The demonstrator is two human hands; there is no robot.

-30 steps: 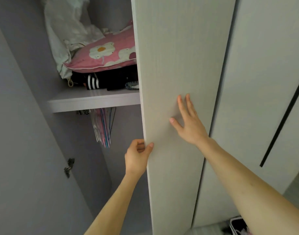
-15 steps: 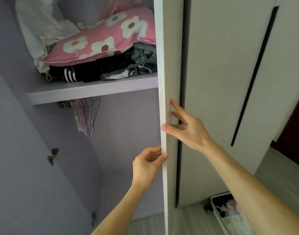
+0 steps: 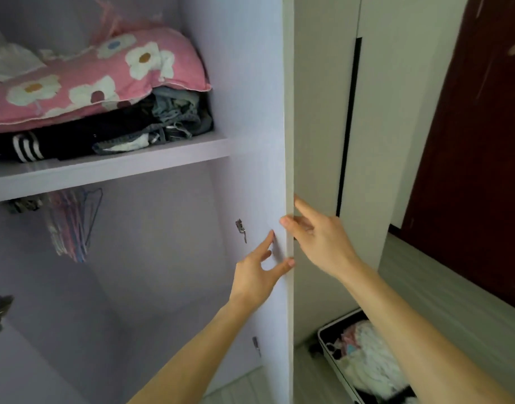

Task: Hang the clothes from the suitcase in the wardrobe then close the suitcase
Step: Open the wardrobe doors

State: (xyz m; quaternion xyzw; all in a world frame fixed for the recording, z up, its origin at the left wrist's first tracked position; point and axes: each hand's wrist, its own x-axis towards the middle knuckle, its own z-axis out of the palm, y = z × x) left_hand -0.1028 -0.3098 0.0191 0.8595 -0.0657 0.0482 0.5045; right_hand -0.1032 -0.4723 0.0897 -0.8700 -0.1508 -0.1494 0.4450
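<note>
The wardrobe door (image 3: 250,112) stands swung wide, its pale edge (image 3: 289,141) facing me. My left hand (image 3: 257,272) touches the door's inner face with spread, fairly straight fingers, the thumb lying on the edge. From the outer side my right hand (image 3: 320,243) pinches the same edge, thumb in front and fingers behind. An open suitcase (image 3: 327,342) lies on the floor at the lower right, with white and pink clothes (image 3: 370,357) in it. Several empty coloured hangers (image 3: 72,225) hang under the shelf (image 3: 104,169) inside the wardrobe.
On the shelf lie a pink flowered pillow (image 3: 90,80) and folded dark clothes (image 3: 75,141). A closed wardrobe door with a black slot handle (image 3: 348,126) is to the right. Beyond it stands a dark red door (image 3: 469,141) over a light wood floor (image 3: 454,301).
The wardrobe door has swung further open to the right, exposing the inside. My left hand loosened from gripping the edge to touching the inner face; the view turned right and down.
</note>
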